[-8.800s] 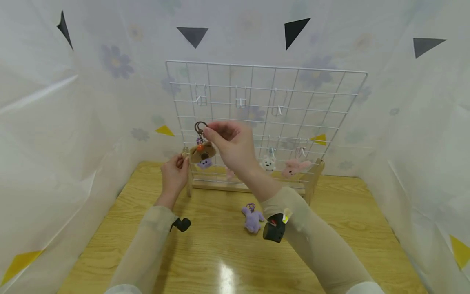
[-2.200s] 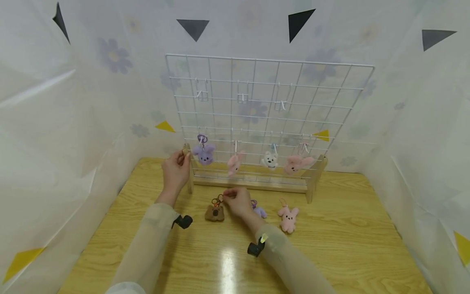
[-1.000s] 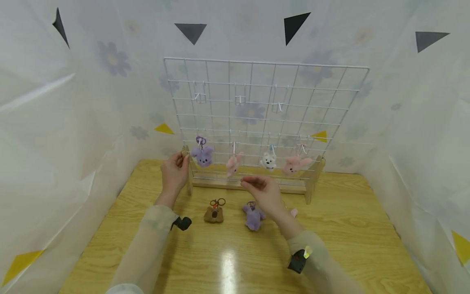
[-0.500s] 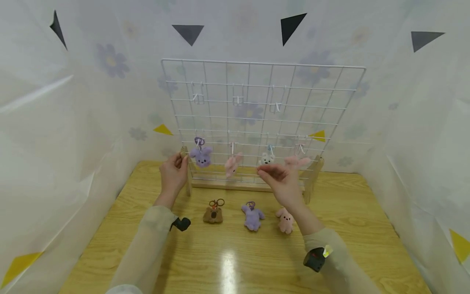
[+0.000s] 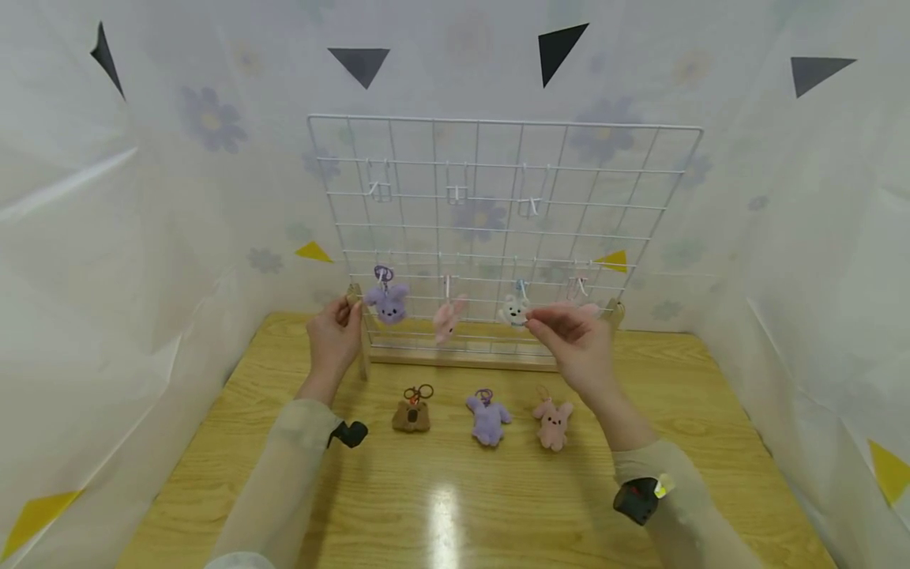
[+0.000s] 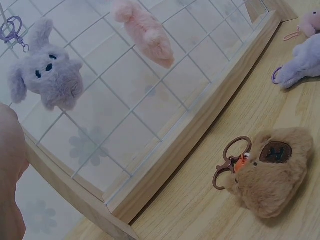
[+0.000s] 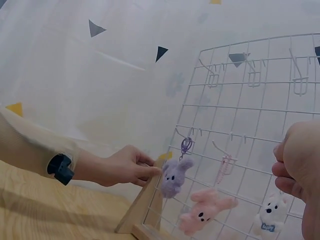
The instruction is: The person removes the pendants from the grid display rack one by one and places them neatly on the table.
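My left hand (image 5: 334,340) grips the top of the rack's left wooden post (image 5: 365,348). My right hand (image 5: 583,352) hovers before the white wire grid rack (image 5: 483,229), fingers loosely bent, with nothing visibly held. Its fingertips overlap the edge of a white bear keychain (image 5: 513,310) in the head view; contact cannot be judged. Behind that hand hangs a pink bunny keychain (image 5: 587,309), mostly hidden. A purple plush keychain (image 5: 387,306) and another pink one (image 5: 448,320) hang to the left. On the table lie brown bear (image 5: 411,416), purple (image 5: 488,420) and pink (image 5: 552,425) plush keychains.
White hooks (image 5: 456,194) hold nothing on the grid's upper row. The wooden table (image 5: 355,490) extends in front of the rack. White floral sheeting (image 5: 213,197) with black and yellow triangles encloses the back and sides.
The brown bear keychain went from my right hand to the table, and a pink one was set down too. My right hand then moved right and up along the rack. My left hand stayed.
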`<state>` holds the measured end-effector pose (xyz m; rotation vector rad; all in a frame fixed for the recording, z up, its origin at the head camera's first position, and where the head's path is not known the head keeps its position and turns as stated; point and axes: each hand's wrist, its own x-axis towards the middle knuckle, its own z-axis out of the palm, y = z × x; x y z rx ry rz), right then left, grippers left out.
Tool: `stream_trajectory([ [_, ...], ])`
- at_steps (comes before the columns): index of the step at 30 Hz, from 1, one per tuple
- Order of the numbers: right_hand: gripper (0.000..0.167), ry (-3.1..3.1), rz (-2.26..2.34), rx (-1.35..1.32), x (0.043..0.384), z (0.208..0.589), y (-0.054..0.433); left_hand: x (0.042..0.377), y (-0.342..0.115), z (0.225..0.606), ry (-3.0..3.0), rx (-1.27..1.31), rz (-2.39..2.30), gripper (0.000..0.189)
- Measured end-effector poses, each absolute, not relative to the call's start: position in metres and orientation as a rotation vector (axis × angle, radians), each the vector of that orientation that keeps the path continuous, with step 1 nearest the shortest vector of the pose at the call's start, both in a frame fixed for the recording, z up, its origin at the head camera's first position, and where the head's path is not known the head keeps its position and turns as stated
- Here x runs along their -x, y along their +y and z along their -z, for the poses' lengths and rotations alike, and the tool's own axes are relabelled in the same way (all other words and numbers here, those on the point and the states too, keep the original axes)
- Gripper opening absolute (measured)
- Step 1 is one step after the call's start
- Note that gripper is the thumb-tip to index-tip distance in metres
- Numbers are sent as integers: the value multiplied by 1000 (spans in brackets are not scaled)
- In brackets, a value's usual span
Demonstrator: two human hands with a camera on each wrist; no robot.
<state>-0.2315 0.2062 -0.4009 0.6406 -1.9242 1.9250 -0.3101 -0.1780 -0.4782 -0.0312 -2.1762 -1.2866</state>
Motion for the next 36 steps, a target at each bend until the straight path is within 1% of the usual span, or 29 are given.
stream_trajectory([
  [11,19,-1887,-2026,-570,231,400,230,310,-178,479,-2186,34,1277,28],
  [27,24,-2003,-1901,-357,233,396,260,311,-178,478,-2188,29,1317,27],
  [36,24,-1943,-1946,-292,247,402,273,311,-178,478,-2180,37,1312,24],
])
